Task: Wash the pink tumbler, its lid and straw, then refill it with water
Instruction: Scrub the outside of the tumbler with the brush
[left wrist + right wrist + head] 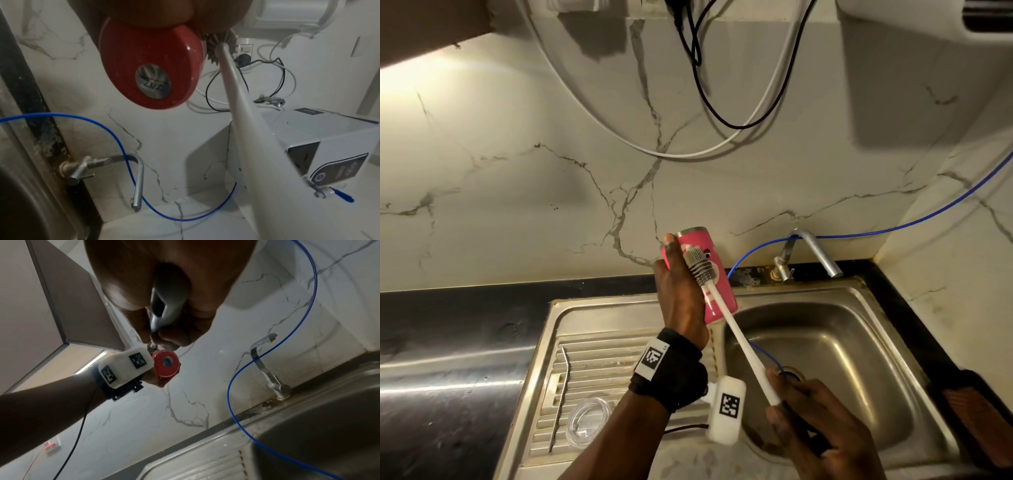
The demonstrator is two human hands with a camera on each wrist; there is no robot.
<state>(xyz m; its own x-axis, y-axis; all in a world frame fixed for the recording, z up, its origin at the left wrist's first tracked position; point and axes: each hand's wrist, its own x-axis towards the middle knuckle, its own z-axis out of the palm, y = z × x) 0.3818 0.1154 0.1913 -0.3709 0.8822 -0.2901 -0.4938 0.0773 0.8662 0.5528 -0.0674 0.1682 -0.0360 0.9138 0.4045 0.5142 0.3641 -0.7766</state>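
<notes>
My left hand (pixel 679 291) grips the pink tumbler (pixel 717 294) above the sink's left rim, its steel mouth tilted up and away. My right hand (pixel 811 421) holds the white handle of a bottle brush (pixel 736 329) over the basin. The grey bristle head (pixel 700 265) lies against the tumbler's outer side. From the left wrist I see the tumbler's base (pixel 152 68) with the bristles (pixel 221 43) beside it. The metal straw (pixel 560 397) and the clear lid (pixel 589 421) lie on the drainboard.
The steel sink basin (pixel 859 359) lies below the hands, with the tap (pixel 815 250) at its back and a blue hose (pixel 893 228) running into the drain. A marble wall stands behind. A white water purifier (pixel 308 134) hangs at the right.
</notes>
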